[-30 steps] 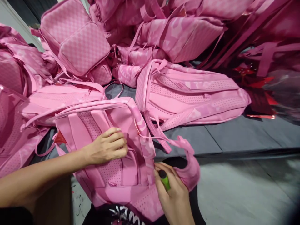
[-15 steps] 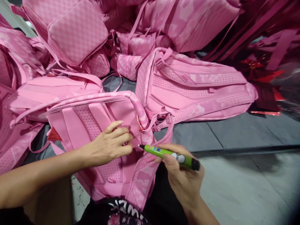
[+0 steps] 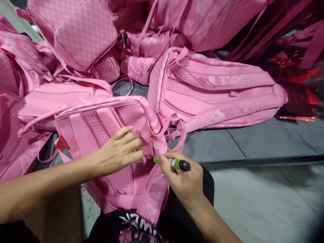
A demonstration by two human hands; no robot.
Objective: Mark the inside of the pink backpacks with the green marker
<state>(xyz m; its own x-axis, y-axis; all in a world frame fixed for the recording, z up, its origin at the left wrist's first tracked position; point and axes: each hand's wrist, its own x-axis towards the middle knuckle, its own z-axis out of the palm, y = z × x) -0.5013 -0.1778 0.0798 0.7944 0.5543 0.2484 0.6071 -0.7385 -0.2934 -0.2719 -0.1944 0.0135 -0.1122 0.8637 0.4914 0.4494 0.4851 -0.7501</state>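
Note:
A pink backpack [image 3: 92,172] leans across my lap with its padded back panel facing me. My left hand [image 3: 121,148] lies on that panel, fingers curled and thumb close to them, closed on the fabric near the right side strap. In my right hand [image 3: 183,180] is a green marker [image 3: 174,163] with a black end, held like a pen. The marker's front end points left at the panel beside my left thumb. Whether its tip touches the fabric cannot be made out.
Another pink backpack [image 3: 215,94] lies strap side up on the grey padded table [image 3: 210,146]. More pink bags [image 3: 86,33] are piled behind and to the left. Red tags [image 3: 306,76] and clear plastic are at the far right. Pale floor [image 3: 253,202] shows below the table edge.
My right hand has moved left and turned, bringing the marker closer to the panel by my left thumb. Its tip no longer shows clearly. My left hand has stayed nearly in place.

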